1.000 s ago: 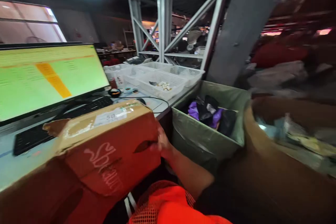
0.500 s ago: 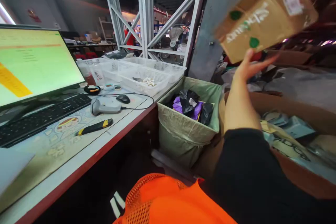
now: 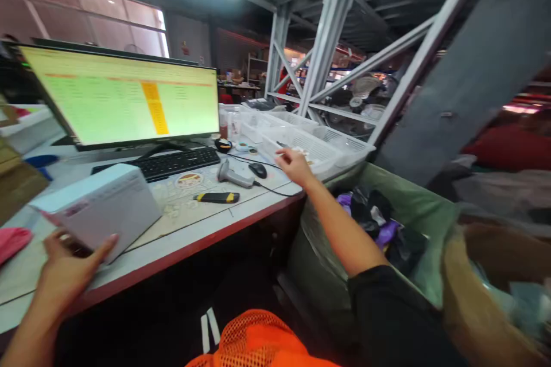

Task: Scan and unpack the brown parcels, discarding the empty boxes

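Presently, from my remote station, I log the left hand (image 3: 69, 269) gripping the white box (image 3: 116, 215) at the worktop's (image 3: 215, 223) near edge; right hand (image 3: 295, 167), loosely spread and unladen, nears a basket (image 3: 325, 163) (mouse (image 3: 258, 170) alongside).

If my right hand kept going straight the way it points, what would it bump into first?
Probably the left end of the nearest white basket, just past your right hand; depth is unclear, so it might pass over.

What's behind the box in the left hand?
Behind the pale box in the left hand sit a black keyboard and, farther back, a computer monitor. The box hides part of the keyboard.
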{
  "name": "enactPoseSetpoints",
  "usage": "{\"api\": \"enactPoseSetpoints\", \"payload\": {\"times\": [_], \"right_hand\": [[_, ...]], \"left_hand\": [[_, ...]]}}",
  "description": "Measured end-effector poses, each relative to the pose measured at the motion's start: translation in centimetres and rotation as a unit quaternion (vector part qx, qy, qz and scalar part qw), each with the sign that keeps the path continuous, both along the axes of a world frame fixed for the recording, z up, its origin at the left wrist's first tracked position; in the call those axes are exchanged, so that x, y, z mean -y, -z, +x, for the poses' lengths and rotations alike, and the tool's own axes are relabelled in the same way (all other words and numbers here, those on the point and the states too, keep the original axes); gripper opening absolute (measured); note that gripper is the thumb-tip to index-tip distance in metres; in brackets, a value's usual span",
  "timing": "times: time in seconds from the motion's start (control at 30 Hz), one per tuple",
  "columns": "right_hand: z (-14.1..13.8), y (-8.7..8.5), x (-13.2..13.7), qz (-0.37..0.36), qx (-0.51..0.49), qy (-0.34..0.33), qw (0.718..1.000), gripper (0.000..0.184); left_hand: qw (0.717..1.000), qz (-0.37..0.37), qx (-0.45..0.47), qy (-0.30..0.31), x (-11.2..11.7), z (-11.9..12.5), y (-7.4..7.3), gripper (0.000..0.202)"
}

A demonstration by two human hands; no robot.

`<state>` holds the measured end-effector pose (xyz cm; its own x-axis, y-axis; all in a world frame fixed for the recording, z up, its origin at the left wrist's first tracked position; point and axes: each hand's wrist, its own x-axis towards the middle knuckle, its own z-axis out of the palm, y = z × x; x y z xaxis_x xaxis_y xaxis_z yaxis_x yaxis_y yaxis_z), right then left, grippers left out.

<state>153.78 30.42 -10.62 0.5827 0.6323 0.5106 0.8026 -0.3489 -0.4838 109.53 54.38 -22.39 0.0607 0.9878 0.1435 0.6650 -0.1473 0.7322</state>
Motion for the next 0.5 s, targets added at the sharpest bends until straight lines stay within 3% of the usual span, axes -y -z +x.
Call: {"api": "enactPoseSetpoints", "payload": {"times": [0.1, 0.2, 0.33, 0.5], "right_hand": [[-4.1, 2.6, -8.0, -0.126, 0.032, -0.067, 0.989, 0.042], [-6.2, 4.8, -12.7, -0.187, 0.021, -0.060, 0.980, 0.051], [-7.3, 6.6, -15.4, -0.268, 0.015, -0.012, 0.963, 0.050], [-7.0, 6.5, -17.8, -0.311, 0.051, 0.036, 0.948, 0.050]], "left_hand": [[0.997, -0.032, 0.063, -0.010, -3.6, 0.2, 2.6, 0.093], [0.995, -0.016, 0.095, 0.018, -4.3, 0.0, 3.2, 0.089], [0.980, 0.026, 0.186, 0.064, -2.7, 0.2, 2.5, 0.076], [0.955, 0.026, 0.283, 0.085, -4.0, -0.1, 3.3, 0.062]]}}
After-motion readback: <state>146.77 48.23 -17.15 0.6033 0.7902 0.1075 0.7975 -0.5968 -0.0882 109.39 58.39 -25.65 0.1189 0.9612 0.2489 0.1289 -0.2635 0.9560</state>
